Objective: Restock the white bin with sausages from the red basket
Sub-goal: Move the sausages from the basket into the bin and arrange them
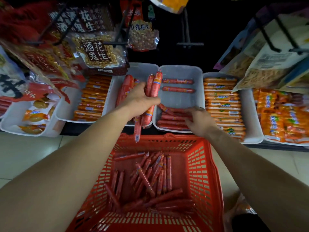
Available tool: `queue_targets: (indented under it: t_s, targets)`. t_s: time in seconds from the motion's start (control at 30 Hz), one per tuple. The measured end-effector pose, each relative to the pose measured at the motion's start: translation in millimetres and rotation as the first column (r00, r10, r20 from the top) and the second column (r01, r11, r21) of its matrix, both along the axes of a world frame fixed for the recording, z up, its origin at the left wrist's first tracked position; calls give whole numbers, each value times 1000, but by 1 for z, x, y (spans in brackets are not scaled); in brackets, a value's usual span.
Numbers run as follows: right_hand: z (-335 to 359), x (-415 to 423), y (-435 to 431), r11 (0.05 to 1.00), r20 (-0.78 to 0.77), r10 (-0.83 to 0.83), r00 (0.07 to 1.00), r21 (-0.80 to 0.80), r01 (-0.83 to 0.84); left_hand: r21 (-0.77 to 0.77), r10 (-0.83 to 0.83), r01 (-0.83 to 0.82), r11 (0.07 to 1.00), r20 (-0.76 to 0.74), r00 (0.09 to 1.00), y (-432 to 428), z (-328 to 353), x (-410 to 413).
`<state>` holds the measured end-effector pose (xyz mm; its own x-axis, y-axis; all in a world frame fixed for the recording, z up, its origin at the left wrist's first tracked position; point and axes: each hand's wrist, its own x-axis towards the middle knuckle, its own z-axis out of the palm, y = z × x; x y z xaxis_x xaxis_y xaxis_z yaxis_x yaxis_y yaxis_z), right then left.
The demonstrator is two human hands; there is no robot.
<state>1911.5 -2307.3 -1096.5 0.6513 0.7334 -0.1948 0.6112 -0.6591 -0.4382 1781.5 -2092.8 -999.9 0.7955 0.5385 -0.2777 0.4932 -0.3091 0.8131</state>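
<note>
The red basket (197, 164) sits nearest, with loose sausages (150, 178) heaped inside. Above its far rim the left hand (142, 99) clamps a bundle of sausages (154, 84), just beside the white bin (180, 99). The right hand (199, 121) lies on stacked sausages (170, 122) at the bin's near end. It is too blurred to tell its grip.

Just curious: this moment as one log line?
left hand: grips sausage bundle | right hand: in white bin | red basket: holds sausages
</note>
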Motion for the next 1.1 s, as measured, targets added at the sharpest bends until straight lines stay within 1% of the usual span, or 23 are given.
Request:
queue_targets:
  t_s: [0.07, 0.13, 0.23, 0.33, 0.43, 0.5, 0.57, 0.6, 0.67, 0.73, 0.77, 0.9, 0.93, 0.97, 1.03, 1.07, 1.1]
  targets:
    - [4, -2, -13, 997, 93, -71, 993, 50, 67, 70, -76, 78, 994, -30, 997, -15, 2, 22]
    - [4, -1, -28, 979, 124, -182, 976, 116, 168, 122, -166, 172, 978, -53, 985, -30, 0, 51]
    - [-5, 2, -50, 946, 94, -297, 950, 168, 279, 202, -270, 276, 940, -59, 961, -52, -7, 94]
    - [-21, -1, -64, 921, 24, -347, 937, 199, 336, 224, -304, 311, 924, -65, 950, -65, -26, 126]
    - [-33, -8, -70, 905, -58, -375, 925, 194, 379, 197, -396, 424, 884, -166, 903, -68, -58, 133]
    - [-38, -11, -72, 900, -68, -392, 918, 177, 398, 202, -481, 539, 818, -275, 832, -64, -79, 130]
    - [-40, -12, -70, 898, -75, -399, 914, 170, 406, 234, -506, 601, 764, -360, 784, -57, -93, 127]
    - [-40, -11, -70, 897, -79, -402, 912, 168, 410, 226, -498, 600, 767, -380, 780, -53, -97, 126]
    - [-41, -11, -70, 894, -80, -409, 909, 168, 416, 177, -463, 563, 807, -402, 790, -43, -105, 120]
    - [-41, -12, -71, 892, -86, -409, 909, 175, 418, 116, -427, 507, 854, -400, 811, -35, -112, 109]
    - [-41, -12, -71, 891, -92, -407, 909, 178, 417, 108, -421, 497, 861, -398, 815, -33, -117, 102]
    - [-42, -12, -70, 893, -92, -404, 910, 177, 414, 216, -432, 553, 804, -426, 795, -35, -133, 89]
    - [-42, -12, -70, 894, -88, -402, 911, 177, 411, 239, -435, 557, 796, -413, 800, -37, -134, 91]
    - [-43, -12, -70, 896, -86, -399, 913, 177, 408, 238, -432, 535, 811, -373, 821, -39, -134, 93]
    - [-45, -12, -71, 897, -82, -397, 914, 178, 406, 177, -365, 412, 894, -247, 898, -43, -132, 100]
    - [-45, -12, -70, 896, -77, -402, 912, 174, 409, 166, -307, 344, 924, -210, 928, -44, -131, 105]
    - [-45, -12, -70, 894, -73, -410, 909, 165, 416, 185, -276, 312, 932, -199, 940, -45, -132, 110]
